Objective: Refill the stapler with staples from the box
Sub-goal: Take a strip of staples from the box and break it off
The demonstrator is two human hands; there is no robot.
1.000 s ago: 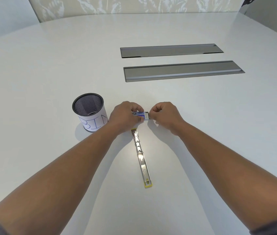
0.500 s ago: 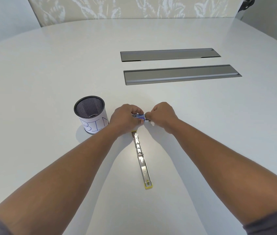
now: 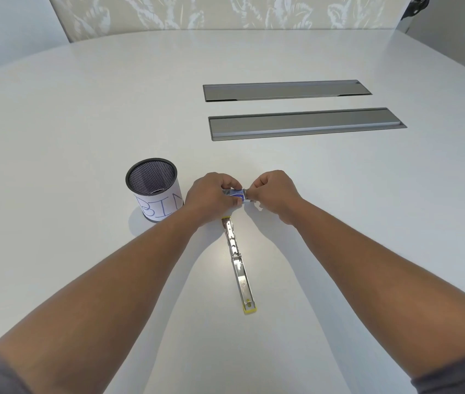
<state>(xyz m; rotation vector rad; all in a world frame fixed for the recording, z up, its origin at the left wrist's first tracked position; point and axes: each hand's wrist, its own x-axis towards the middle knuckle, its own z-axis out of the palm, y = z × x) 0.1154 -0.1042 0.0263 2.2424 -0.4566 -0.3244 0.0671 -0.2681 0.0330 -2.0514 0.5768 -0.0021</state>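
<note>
A small blue and silver staple box [image 3: 237, 195] is held between both hands just above the white table. My left hand [image 3: 211, 194] grips its left part with curled fingers. My right hand [image 3: 272, 193] pinches its right end. The stapler [image 3: 238, 264] lies opened out flat on the table just below the hands, a long shiny metal strip with yellow ends running toward me. Its far end sits under my left hand's edge. The box's inside is hidden by my fingers.
A black mesh cup [image 3: 154, 189] with a white label reading BIN stands left of my left hand. Two grey recessed cable flaps [image 3: 305, 125] lie farther back on the white table [image 3: 83, 123].
The hands have stayed together on the box, with my right hand's fingers shifting slightly at its right end. The view has tilted a little; the stapler has not moved.
</note>
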